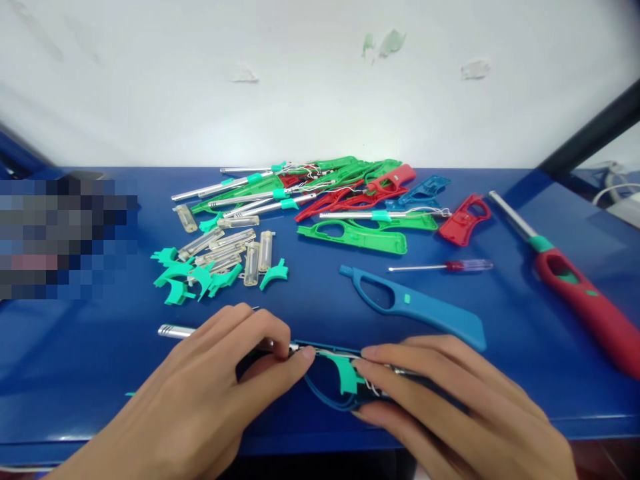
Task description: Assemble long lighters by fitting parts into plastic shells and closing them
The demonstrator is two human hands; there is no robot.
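At the front edge of the table, my left hand (pixel 225 373) is closed around the silver metal tube (pixel 175 331) of a lighter, its thumb and index finger pinching near the tube's inner end. My right hand (pixel 450 393) grips a blue handle half (pixel 327 398), fingertips pressing on the parts inside. A green trigger (pixel 346 373) sits in that half beside the finger loop, with white wires (pixel 371 387) next to it. My fingers hide much of the handle. Just beyond lies another blue handle half (pixel 425 303), outer face up.
Several clear fuel tanks (pixel 253 263) and green triggers (pixel 177 291) lie at the left. Green handle halves (pixel 355 239), red handle halves (pixel 465 220) and metal tubes pile up behind. A screwdriver (pixel 455 266) and a whole red lighter (pixel 580 287) lie at the right. A wall (pixel 320 100) stands behind.
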